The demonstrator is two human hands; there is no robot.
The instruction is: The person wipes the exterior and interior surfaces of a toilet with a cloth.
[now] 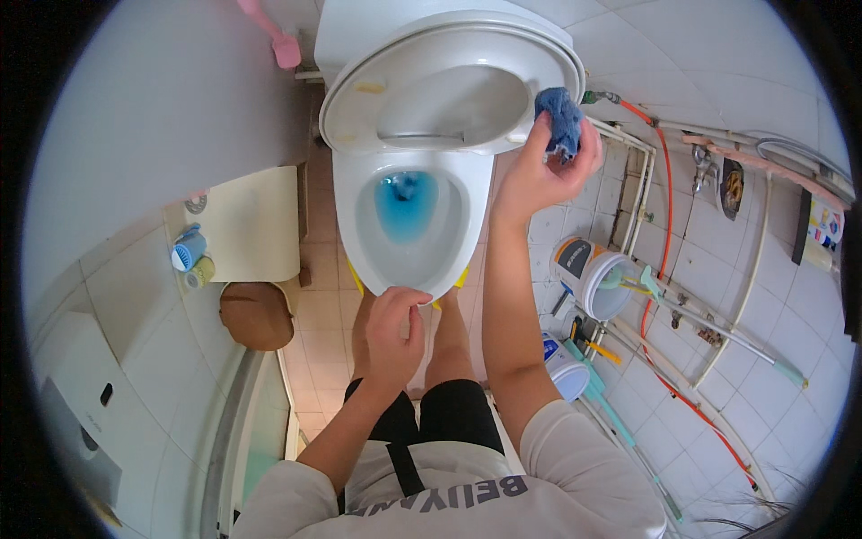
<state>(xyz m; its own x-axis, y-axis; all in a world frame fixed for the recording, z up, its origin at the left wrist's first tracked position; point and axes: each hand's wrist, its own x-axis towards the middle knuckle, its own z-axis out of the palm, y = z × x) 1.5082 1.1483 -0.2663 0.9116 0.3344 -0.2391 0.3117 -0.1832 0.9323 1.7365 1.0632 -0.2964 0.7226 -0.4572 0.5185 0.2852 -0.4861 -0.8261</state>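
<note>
A bunched blue cloth (560, 124) is gripped in my right hand (549, 178), up against the right side of the raised toilet seat (357, 114). Behind the seat the lid (458, 101) is also up and shows through the opening. My left hand (397, 320) hangs over the front rim of the toilet bowl (350, 236), fingers loosely curled with nothing visible in them; contact with the rim is unclear. Blue water (407, 215) lies in the bottom of the bowl. Yellowish pads sit on the underside of the seat.
On the right stand a white bucket (609, 286) with a long-handled brush in it and a second bucket (569, 377). An orange hose (668, 202) runs down the tiled wall. A cream cabinet (259, 222) and a brown-lidded bin (256, 316) are at the left.
</note>
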